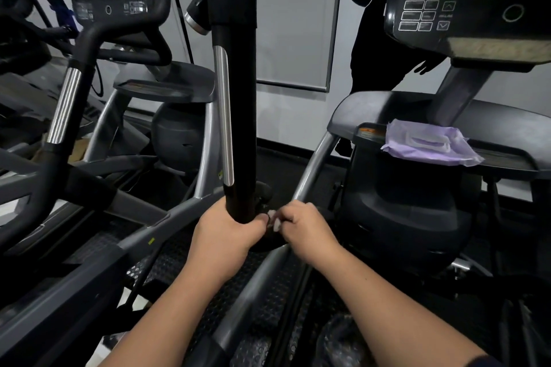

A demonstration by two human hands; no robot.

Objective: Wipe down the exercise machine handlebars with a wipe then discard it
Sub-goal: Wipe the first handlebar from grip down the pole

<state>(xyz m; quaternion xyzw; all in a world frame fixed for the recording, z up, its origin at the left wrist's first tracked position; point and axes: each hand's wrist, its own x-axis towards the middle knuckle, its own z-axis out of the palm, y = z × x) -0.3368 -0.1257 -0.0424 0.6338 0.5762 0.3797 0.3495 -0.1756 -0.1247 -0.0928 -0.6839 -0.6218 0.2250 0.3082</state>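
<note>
The left hand (222, 229) is closed round the foot of the black handlebar (238, 116), the right hand (304, 226) pinches a white wipe (274, 222); wiping seems underway, upward strokes likely next.

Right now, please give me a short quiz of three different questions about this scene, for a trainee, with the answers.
1. True or false: the left hand grips the lower end of the black handlebar.
2. Which hand holds the white wipe? A) left hand B) right hand C) neither
3. Fill in: the purple wipes pack lies on the ______ of the machine to the right.

Key
1. True; its fingers wrap the bar just below the silver strip.
2. B; the wipe is pinched in the right hand, beside the bar's end.
3. Tray-like ledge below the console.
</note>
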